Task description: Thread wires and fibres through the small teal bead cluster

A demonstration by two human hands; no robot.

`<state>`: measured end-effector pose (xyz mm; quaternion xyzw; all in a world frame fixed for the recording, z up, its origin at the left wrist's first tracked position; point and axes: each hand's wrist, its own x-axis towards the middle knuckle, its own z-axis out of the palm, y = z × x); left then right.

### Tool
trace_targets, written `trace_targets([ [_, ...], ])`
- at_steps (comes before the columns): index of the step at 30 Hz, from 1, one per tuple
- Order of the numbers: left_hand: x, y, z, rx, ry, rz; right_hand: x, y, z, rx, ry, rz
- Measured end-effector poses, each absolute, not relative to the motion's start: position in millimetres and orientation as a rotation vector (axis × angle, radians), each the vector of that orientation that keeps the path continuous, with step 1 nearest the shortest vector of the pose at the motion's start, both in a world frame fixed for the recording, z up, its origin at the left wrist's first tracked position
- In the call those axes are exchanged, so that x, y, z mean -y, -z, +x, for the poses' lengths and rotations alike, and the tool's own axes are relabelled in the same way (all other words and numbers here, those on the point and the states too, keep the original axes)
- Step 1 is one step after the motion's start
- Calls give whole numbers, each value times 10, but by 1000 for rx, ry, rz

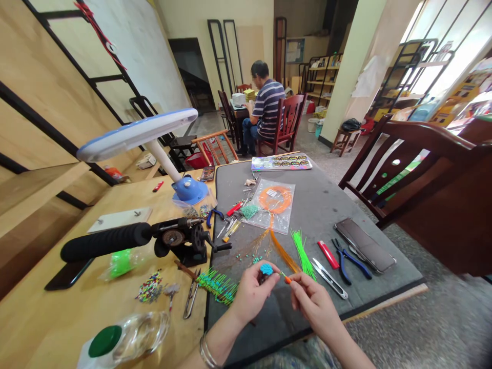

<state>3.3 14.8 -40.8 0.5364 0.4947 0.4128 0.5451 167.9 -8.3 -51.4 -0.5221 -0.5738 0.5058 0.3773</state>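
My left hand [251,289], with bracelets on the wrist, is closed around a small bundle topped by a cluster of blue beads [266,269]. Between the thumb and fingers of my right hand [309,297] is a small orange piece [287,280], with a thin light tip pointing at the blue cluster; its exact kind is unclear. Just beyond my hands lie orange strands [282,251], bright green strands [303,253] and loose teal beads [257,260]. A row of green strands with blue beads [217,285] lies left of my left hand.
Thread snips [330,279], a red lighter [328,254], blue-handled pliers [351,264] and a phone [365,245] lie right. A hand-cranked device [184,238] and a lamp [188,189] stand left. Beyond them, a person [269,107] sits at another table.
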Motion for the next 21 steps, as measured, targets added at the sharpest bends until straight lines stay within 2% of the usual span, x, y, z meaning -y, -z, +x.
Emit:
trace_targets([
  [8, 48, -64, 59, -1111, -1153, 1781, 321, 159, 1958, 1852, -913, -1431],
  [15, 51, -231, 109, -950, -754, 1996, 450, -60, 2015, 2012, -872, -1386],
  [21, 23, -202, 103, -948, -678, 2033, 433, -139, 2034, 2056, -958, -1362],
])
